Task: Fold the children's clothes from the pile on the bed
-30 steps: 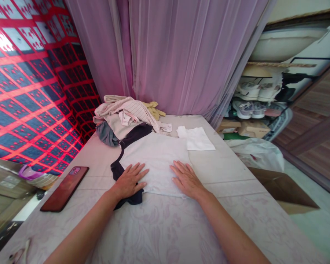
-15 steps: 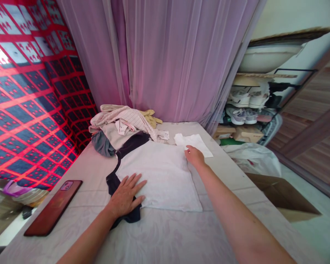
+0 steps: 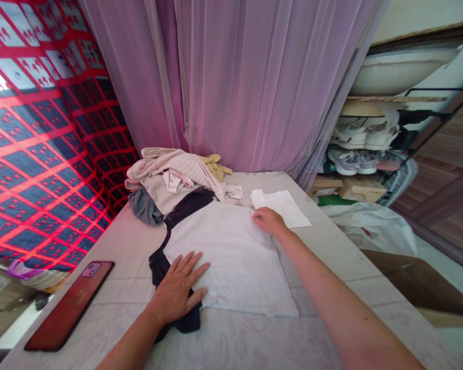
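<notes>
A white garment point(image 3: 231, 262) lies spread flat on a pale sheet point(image 3: 100, 293). My right hand point(image 3: 268, 222) sits at its top right corner, fingers curled and closed on the cloth. My left hand point(image 3: 175, 293) rests flat with fingers apart on the garment's lower left edge, partly over a dark navy garment point(image 3: 159, 270) that runs out from beneath the white one. Just past my right fingertips lies a small white cloth point(image 3: 281, 208), not touching my hand.
A heap of striped, grey and yellow clothes point(image 3: 173, 172) sits at the sheet's far end. A dark red phone point(image 3: 69, 306) lies near the left edge. A sheer purple curtain point(image 3: 247, 87) hangs behind. Shoes point(image 3: 355, 149), a white plastic bag point(image 3: 370, 226) and a cardboard box point(image 3: 416, 282) lie beyond the right edge.
My right hand has moved from the garment's near edge up to its top right corner. My left hand stays on the lower left edge. The view has shifted slightly.
</notes>
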Tool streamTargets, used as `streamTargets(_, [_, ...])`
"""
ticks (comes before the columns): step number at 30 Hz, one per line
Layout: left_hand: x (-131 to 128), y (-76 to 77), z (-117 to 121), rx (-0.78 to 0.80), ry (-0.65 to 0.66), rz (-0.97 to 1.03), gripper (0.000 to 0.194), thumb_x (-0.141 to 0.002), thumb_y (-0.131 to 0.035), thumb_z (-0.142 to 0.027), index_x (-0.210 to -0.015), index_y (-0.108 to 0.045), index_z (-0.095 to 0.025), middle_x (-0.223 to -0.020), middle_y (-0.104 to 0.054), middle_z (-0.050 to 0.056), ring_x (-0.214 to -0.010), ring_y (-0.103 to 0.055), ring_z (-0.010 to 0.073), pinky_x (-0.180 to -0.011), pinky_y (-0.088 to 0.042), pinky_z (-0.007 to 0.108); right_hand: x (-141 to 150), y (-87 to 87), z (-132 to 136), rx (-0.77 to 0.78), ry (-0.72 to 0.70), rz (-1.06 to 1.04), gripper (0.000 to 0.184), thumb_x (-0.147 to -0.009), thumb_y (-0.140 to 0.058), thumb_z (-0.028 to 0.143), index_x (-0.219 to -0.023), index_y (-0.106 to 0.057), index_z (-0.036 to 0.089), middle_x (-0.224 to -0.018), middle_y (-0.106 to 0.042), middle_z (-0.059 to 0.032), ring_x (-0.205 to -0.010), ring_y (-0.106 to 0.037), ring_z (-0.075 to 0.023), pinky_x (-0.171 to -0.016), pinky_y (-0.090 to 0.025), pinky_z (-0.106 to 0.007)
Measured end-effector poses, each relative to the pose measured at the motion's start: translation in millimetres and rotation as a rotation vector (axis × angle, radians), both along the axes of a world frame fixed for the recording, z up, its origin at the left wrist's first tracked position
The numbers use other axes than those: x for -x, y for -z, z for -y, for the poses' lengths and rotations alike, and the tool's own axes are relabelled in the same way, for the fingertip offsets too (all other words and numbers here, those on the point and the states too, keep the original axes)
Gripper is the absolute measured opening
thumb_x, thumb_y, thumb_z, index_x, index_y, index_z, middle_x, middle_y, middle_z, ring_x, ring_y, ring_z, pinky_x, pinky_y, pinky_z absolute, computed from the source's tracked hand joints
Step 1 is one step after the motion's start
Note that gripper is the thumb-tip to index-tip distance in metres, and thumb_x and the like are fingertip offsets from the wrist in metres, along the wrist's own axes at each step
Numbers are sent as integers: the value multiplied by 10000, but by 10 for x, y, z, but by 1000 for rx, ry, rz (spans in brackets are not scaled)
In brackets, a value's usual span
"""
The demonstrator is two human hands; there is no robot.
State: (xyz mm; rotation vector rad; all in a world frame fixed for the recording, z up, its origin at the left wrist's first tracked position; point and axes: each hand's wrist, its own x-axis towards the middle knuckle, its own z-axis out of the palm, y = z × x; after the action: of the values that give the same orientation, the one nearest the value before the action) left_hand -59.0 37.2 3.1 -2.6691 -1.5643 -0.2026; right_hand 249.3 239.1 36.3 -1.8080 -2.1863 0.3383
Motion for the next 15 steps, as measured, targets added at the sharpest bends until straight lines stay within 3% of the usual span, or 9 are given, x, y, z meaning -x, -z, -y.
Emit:
streamTargets(5, [6, 12, -1, -25, 2, -6, 560, -897, -402, -528, -1422, -320, -351, -1508, -302, 33, -1351, -318, 275, -1089, -271, 484, -244, 35, 53, -101, 198, 13, 326, -874, -387, 303, -955, -690, 215, -1007, -679, -69, -916, -618, -193, -781, -444, -274])
streamTargets(9, [2, 3, -3, -28, 0, -24, 558, -896, -399, -532, -1420, -323, -353, -1505, -308, 37, -1348, -326, 273, -1082, -284, 482, -585, 13, -30, -156, 400, 79, 344, -845, -453, 300, -1121, -628, 193, -1153, -614, -119, -1054, -572, -252, -863, -437, -346])
streamTargets(12, [1, 1, -5, -20, -1, -30, 557, -898, -400, -529, -1420, -324, -350, -1505, -306, 43, -1350, -325, 273, -1083, -280, 491, -805, 21, -113, -44, 582, 130, 468, -827, -497, 407, -1224, -556, 166, -1218, -567, -174, -1116, -539, -314, -875, -444, -430])
streamTargets(15, [8, 11, -6, -31, 7, -11, 557, -897, -409, -519, -1420, -325, -348, -1509, -297, 40, -1350, -322, 278, -1087, -275, 491, -989, 42, -221, 137, 657, 114, 600, -762, -555, 540, -1197, -563, 127, -1210, -567, -216, -1116, -542, -351, -859, -457, -471])
